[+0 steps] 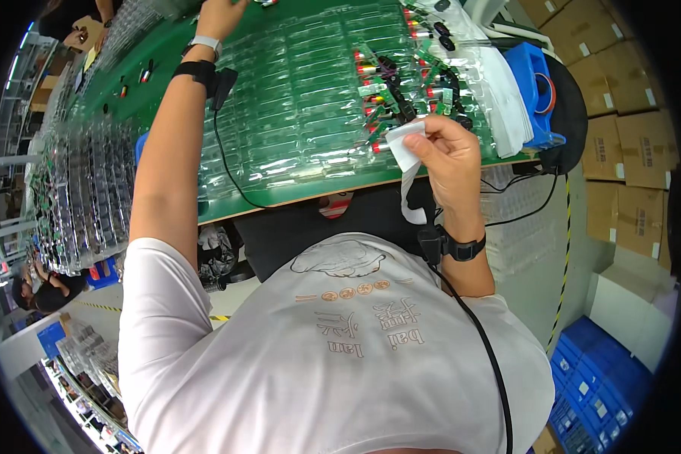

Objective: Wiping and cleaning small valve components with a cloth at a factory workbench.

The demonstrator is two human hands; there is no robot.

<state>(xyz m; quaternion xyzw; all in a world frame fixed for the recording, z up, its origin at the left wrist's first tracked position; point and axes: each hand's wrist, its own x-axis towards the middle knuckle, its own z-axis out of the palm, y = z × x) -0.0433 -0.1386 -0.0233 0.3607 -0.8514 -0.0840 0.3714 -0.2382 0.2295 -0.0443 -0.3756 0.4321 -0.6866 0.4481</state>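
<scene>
The person's right hand [450, 155] pinches a white strip of paper or tape [405, 147] between thumb and fingertips, holding it just above the near right part of the clear plastic tray sheets [295, 106], beside the small red-and-green parts [378, 83] seated there. The strip's loose tail hangs down past the near edge of the green table [166, 38]. The left hand [221, 13] reaches to the far edge; its grip cannot be told, as the picture's rim cuts it off. Doing this well likely calls for a firm pinch on the strip, keeping its tail clear of the seated parts.
</scene>
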